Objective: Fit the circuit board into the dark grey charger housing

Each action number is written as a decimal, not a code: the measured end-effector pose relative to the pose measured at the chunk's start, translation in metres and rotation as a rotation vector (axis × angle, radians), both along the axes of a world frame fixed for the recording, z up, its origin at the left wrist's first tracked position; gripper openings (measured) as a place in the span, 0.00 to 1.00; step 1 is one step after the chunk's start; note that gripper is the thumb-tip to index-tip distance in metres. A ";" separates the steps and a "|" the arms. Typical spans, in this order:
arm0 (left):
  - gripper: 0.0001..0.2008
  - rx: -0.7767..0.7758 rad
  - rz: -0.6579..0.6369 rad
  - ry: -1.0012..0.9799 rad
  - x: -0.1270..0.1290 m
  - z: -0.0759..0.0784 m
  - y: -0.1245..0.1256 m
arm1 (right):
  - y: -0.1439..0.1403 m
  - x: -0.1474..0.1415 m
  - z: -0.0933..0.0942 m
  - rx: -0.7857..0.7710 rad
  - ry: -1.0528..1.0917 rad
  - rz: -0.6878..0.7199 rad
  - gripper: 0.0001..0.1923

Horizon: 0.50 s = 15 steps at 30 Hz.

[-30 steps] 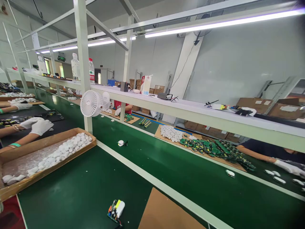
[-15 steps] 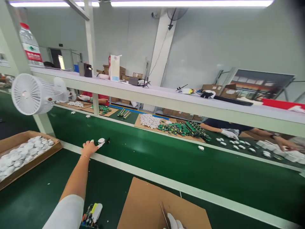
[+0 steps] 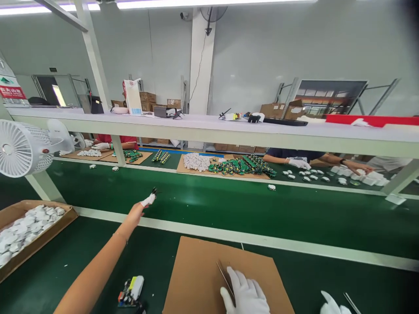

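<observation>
**One arm out over the belt, one hand on the cardboard**

One green belt (image 3: 248, 209) runs left to right, with one pale strip along its near edge. One cardboard sheet (image 3: 196, 270) lies flat in front of the person. At the left stands one cardboard box (image 3: 49, 226) heaped with white pieces, and above it hangs one white fan (image 3: 16, 148).

The left arm stretches straight out and away, bare, across the pale strip. The left hand (image 3: 139, 209) is palm down with its fingertips bunched on one small part (image 3: 153, 192), which sits on the belt just beyond the strip. The part's long axis runs away from the person, with its black end pointing to the far side.

The right hand (image 3: 245, 294), in a white glove, lies flat on the sheet with its fingers spread. One thin metal tool (image 3: 225, 278) lies under its fingers; whether it is gripped cannot be told. A second gloved hand (image 3: 330, 304) shows at the bottom edge.

One circuit board (image 3: 131, 290) lies near the left elbow.
</observation>
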<state>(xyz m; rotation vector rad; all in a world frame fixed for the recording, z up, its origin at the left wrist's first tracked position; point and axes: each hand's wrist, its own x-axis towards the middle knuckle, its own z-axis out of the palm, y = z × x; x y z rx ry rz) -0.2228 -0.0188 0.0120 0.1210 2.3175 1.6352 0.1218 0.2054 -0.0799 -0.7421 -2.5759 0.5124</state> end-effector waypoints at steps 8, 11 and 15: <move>0.29 0.535 -0.545 -0.332 0.159 0.022 0.018 | -0.030 0.017 0.044 -0.546 0.312 0.268 0.21; 0.28 0.577 -0.673 -0.466 0.201 0.022 0.022 | -0.041 0.025 0.068 -0.884 0.402 0.439 0.24; 0.30 0.505 -0.859 -0.627 0.245 0.019 0.023 | -0.060 0.039 0.092 -1.214 0.505 0.747 0.32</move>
